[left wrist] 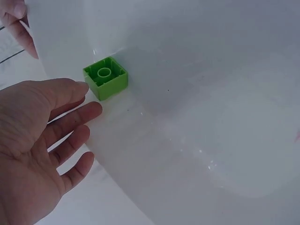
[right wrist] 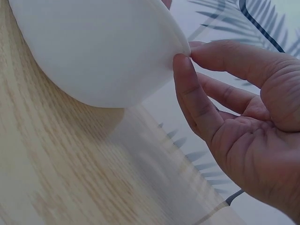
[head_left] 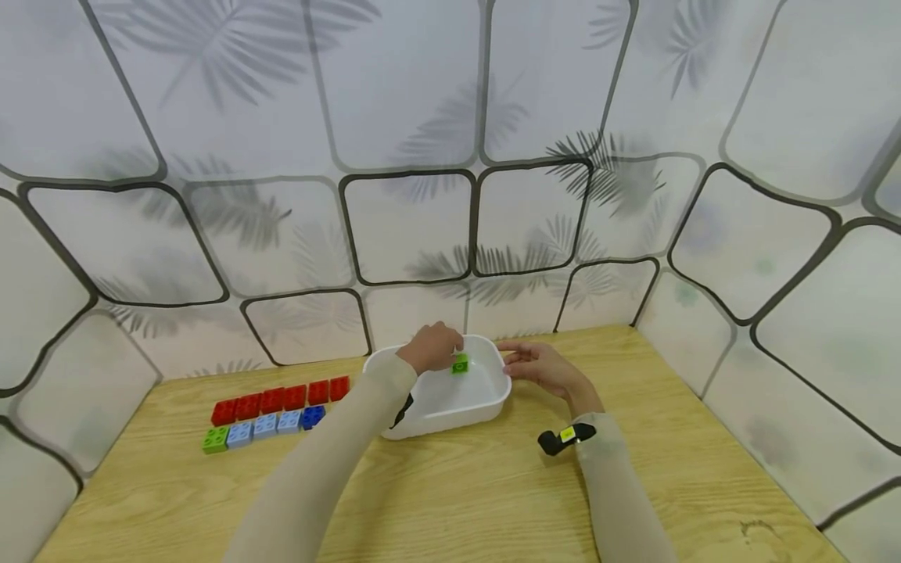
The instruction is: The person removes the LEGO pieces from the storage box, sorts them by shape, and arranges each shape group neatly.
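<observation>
A white plastic tub (head_left: pixel 450 422) stands on the table against the wall. One green building block (left wrist: pixel 107 80) lies inside it with its hollow underside up. My left hand (head_left: pixel 432 346) reaches over the tub beside this block; in the left wrist view its fingers are loosely bent, with the thumb (left wrist: pixel 70 89) and index fingertip right at the block's near side but not round it. On the tub's right side, my right hand (right wrist: pixel 239 103) pinches the rim between thumb and fingers.
Left of the tub, a row of several red blocks (head_left: pixel 271 400) lies behind a second row: a green block (head_left: pixel 215 439), light blue blocks (head_left: pixel 265 426) and a dark blue block (head_left: pixel 313 417). My left sleeve passes close by the dark blue one. A patterned cloth wall (head_left: pixel 415 227) borders the table.
</observation>
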`<state>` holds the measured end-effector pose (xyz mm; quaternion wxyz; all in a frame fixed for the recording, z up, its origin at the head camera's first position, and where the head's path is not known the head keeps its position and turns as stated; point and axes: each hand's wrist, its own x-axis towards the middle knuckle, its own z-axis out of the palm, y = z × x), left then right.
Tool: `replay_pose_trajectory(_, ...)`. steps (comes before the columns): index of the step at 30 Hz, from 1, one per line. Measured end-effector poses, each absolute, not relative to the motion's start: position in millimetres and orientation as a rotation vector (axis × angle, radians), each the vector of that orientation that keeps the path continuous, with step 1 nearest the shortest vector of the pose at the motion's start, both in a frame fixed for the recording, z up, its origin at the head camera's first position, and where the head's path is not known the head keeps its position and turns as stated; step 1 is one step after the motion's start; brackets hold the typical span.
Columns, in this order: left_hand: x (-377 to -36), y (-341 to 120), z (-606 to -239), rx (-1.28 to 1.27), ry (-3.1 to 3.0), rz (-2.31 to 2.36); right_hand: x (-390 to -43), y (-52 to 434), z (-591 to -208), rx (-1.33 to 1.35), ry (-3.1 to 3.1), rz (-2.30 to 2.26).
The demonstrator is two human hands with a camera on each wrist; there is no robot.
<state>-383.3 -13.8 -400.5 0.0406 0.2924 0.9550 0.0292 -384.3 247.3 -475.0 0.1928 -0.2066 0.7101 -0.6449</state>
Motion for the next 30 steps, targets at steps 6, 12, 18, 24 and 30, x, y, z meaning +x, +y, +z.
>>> replay_pose_trajectory(6,-383.5,-10.9,-401.0,0.849,2.913,0.127,-383.8,248.3,-473.1,-0.574,2.004,-1.803)
replay_pose_trajectory(12,-384.4,-9.5,-399.0,0.815,2.869,0.104,-383.5,248.7,-472.2,-0.562,2.012,-1.804)
replay_pose_trajectory(18,-386.2,-11.6,-401.1,0.823,2.841,0.135,-382.9,248.3,-472.7,-0.571,2.002,-1.809)
replay_pose_trajectory(24,-388.1,-13.4,-404.0,0.961,2.845,0.107,-381.1,247.3,-471.6,-0.568,1.99,-1.815)
replay_pose_trajectory(30,-390.0,-11.9,-410.0,1.074,2.853,-0.03,-379.2,245.8,-470.7,-0.558,1.993,-1.804)
